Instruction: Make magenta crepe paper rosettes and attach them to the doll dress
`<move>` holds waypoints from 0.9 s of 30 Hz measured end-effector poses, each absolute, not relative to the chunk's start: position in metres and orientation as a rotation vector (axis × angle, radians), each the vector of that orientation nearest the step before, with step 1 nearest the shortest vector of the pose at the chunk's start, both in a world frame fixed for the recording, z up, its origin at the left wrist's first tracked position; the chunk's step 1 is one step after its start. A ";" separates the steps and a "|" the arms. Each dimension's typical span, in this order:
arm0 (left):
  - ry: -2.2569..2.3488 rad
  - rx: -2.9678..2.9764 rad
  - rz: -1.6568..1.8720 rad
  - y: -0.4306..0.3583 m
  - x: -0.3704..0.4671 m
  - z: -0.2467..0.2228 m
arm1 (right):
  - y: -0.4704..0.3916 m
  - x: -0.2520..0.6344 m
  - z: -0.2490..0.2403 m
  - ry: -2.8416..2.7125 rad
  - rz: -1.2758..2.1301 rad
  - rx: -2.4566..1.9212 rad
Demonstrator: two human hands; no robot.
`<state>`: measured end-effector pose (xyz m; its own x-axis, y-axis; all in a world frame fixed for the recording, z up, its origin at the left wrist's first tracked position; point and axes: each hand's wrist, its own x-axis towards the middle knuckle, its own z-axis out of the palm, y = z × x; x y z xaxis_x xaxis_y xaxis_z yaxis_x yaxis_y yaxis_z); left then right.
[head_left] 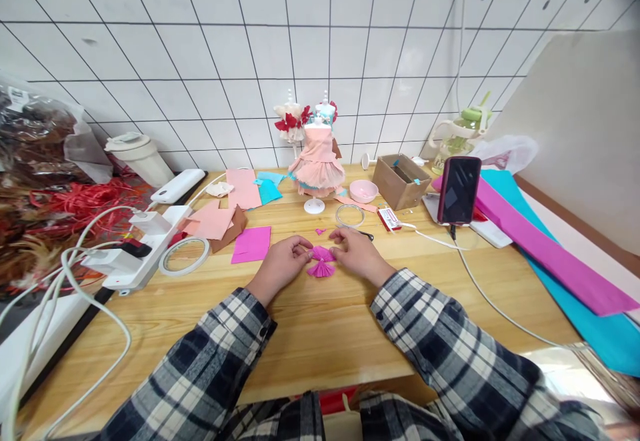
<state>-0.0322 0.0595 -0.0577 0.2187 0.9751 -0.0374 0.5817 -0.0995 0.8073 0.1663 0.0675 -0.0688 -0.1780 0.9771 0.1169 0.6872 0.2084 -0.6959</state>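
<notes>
Wooden table (310, 341) | left hand (284, 262), right hand (361, 253): both pinching pleated magenta paper (321, 269) | red-white box (389, 219): print unreadable

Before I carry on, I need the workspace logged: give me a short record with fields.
Left hand: grip on left edge of pleated magenta paper piece
Right hand: grip at its right edge
Left side: flat magenta paper sheet, round white tape roll
Beyond hands: small magenta paper scrap, white mannequin stand wearing peach ruffled dress
Back right: pink round bowl, open brown cardboard box
Right side: upright dark phone
Unclear: grip firmness
</notes>
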 end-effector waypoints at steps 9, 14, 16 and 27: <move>1.221 2.455 0.561 0.060 -0.040 -0.051 | 0.052 0.163 -0.048 -2.357 0.526 -1.493; 1.167 2.470 0.446 0.060 -0.042 -0.054 | 0.048 0.164 -0.047 -2.502 0.459 -1.474; 1.178 2.474 0.421 0.058 -0.041 -0.052 | 0.047 0.164 -0.045 -2.521 0.444 -1.476; 1.270 2.536 0.339 0.052 -0.036 -0.043 | 0.044 0.164 -0.039 -2.656 0.216 -1.452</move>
<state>-0.0361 0.0524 -0.0434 0.5849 0.8070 0.0816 0.7402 -0.5722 0.3532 0.1636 0.0436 -0.0385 -0.5376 0.8428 0.0255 0.8276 0.5333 -0.1751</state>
